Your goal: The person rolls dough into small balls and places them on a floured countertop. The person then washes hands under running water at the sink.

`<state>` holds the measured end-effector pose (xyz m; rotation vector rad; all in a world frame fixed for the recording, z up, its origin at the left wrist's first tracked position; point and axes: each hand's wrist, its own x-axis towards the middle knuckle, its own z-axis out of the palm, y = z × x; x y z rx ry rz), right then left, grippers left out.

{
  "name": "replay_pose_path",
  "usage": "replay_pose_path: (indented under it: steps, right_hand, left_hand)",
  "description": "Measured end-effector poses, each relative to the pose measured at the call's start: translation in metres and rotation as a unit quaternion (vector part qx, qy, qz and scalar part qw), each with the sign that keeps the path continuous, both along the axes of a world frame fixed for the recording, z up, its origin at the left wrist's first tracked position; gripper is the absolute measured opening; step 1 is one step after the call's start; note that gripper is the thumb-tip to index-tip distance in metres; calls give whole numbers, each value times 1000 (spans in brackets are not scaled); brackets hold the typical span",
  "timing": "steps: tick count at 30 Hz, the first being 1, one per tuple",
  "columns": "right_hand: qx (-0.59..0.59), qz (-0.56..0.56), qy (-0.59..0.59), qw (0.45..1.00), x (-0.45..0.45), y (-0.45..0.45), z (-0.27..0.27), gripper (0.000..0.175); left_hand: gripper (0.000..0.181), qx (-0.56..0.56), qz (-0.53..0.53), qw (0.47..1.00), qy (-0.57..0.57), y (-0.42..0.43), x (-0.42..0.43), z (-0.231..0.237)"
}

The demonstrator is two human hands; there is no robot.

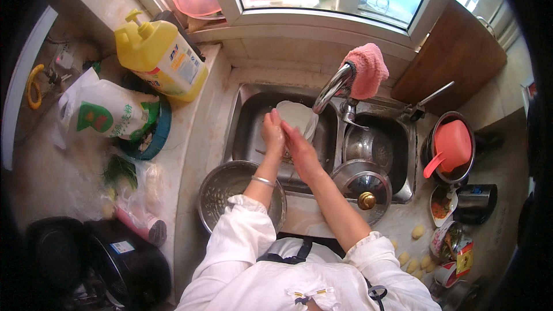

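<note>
My left hand (273, 133), a bangle at its wrist, and my right hand (303, 154) meet palm to palm over the left basin (249, 123) of a steel sink. Their fingers look straight, and I see no object between them. Just beyond my fingertips, white bowls or plates (295, 114) lie in that basin, partly hidden by my hands. A chrome tap (332, 88) bends over the bowls' right side; a pink cloth (367, 71) is draped on it. Under my left forearm stands a steel bowl (218, 194) with wet-looking residue inside.
A glass lid with a gold knob (367, 201) overlaps the front of the right basin (399, 140). A pink dipper (452, 144) sits in stacked bowls at right. A yellow pump jug (160, 58) stands on the left ledge. A wooden board (451, 58) leans beside the window.
</note>
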<state>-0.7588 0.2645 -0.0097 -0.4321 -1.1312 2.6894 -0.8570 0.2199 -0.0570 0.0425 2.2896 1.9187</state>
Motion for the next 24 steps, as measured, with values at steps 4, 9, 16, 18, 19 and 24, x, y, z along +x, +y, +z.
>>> replay_pose_path:
  steps: [4, 9, 16, 18, 19, 24]
  right_hand:
    - [722, -90, -15, 686, -8, 22, -26, 50]
    - [864, -86, -104, 485, -22, 38, -28, 66]
    - [928, 13, -153, 340, -15, 11, -24, 64]
    - [958, 33, -152, 242, -14, 13, -22, 60]
    - [983, 42, -172, 47, -12, 14, -34, 59]
    - [945, 186, -75, 257, 25, 12, -32, 55]
  left_hand:
    - [30, 19, 39, 997, 61, -5, 28, 31]
    - [26, -145, -81, 960, 225, -10, 90, 52]
    - [25, -181, -59, 964, 187, -10, 34, 32]
    - [25, -209, -71, 934, 280, -4, 33, 34]
    - [25, -225, -89, 904, 354, 2, 42, 30]
    - [27, -320, -172, 885, 293, -2, 25, 31]
